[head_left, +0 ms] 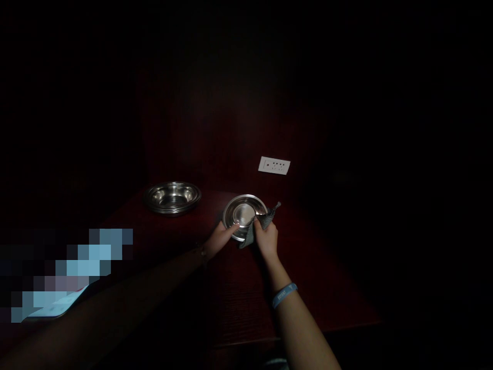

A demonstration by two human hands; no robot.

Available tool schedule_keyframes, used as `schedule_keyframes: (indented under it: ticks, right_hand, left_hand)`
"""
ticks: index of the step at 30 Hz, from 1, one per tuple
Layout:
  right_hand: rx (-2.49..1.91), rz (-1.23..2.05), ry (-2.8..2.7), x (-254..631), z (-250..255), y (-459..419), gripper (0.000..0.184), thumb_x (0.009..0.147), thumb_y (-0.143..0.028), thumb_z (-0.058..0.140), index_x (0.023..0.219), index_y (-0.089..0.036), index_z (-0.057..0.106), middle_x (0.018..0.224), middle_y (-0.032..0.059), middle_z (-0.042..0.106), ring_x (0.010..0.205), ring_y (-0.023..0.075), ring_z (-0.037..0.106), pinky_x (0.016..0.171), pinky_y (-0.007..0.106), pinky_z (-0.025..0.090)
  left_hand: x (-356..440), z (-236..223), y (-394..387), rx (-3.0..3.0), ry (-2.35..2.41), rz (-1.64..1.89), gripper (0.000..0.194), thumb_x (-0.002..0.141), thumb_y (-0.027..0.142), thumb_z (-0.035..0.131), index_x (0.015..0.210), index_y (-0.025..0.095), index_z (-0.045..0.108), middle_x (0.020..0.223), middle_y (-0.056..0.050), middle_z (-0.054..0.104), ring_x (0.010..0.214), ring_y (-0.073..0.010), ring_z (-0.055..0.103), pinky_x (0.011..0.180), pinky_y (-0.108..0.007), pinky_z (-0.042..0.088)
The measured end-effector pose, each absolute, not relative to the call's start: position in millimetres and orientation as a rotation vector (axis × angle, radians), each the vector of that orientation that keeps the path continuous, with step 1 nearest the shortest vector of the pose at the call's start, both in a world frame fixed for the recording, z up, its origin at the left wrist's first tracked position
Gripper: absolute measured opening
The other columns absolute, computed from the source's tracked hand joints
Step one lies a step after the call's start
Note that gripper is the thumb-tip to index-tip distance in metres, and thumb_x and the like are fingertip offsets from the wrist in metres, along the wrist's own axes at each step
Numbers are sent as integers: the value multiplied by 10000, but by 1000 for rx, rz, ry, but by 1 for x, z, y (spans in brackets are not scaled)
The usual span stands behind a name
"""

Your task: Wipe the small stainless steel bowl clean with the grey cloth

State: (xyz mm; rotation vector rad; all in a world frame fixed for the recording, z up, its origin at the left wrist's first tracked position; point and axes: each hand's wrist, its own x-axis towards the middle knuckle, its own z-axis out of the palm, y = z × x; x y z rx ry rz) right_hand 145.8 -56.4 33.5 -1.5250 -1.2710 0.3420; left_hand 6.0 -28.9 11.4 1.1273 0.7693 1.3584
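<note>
My left hand [221, 239] grips the near left rim of a small steel plate [242, 211], which is tilted up toward me over the dark red table [239, 298]. My right hand [266, 239] is closed on a grey cloth [262, 223] pressed against the plate's right edge; a corner of the cloth sticks out to the upper right. A blue wristband [284, 295] sits on my right wrist.
A stack of steel bowls [172, 197] rests on the table to the left. A white wall socket plate [274, 165] is on the dark wall behind. A blurred bright patch [65, 277] lies at the lower left. The room is very dark.
</note>
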Motion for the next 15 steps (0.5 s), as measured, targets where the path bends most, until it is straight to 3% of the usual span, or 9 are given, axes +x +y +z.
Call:
schedule_keyframes:
  ticks: [6, 12, 15]
  right_hand:
    - [-1456, 459, -1229, 146, 27, -50, 270, 811, -375, 536, 878, -160, 685, 889, 76, 740, 843, 204, 695, 758, 291, 524]
    - [-1444, 407, -1236, 148, 29, -53, 229, 792, -359, 582, 889, -180, 687, 899, 64, 745, 841, 210, 694, 760, 299, 526]
    - [-1438, 352, -1264, 148, 31, -56, 228, 796, -361, 582, 894, -183, 685, 871, 53, 742, 806, 202, 688, 743, 292, 522]
  left_hand:
    - [6, 4, -28, 1209, 682, 1434, 667, 647, 169, 745, 1270, 179, 508, 1357, -115, 569, 1297, -271, 483, 1156, -417, 266]
    - [7, 4, -23, 1114, 746, 1441, 656, 578, 54, 687, 1205, 178, 541, 1262, -86, 636, 1231, -263, 541, 1134, -418, 314]
    - [4, 12, -23, 1083, 810, 1447, 556, 581, 50, 651, 1122, 163, 583, 1149, -73, 686, 1163, -259, 591, 1100, -414, 362]
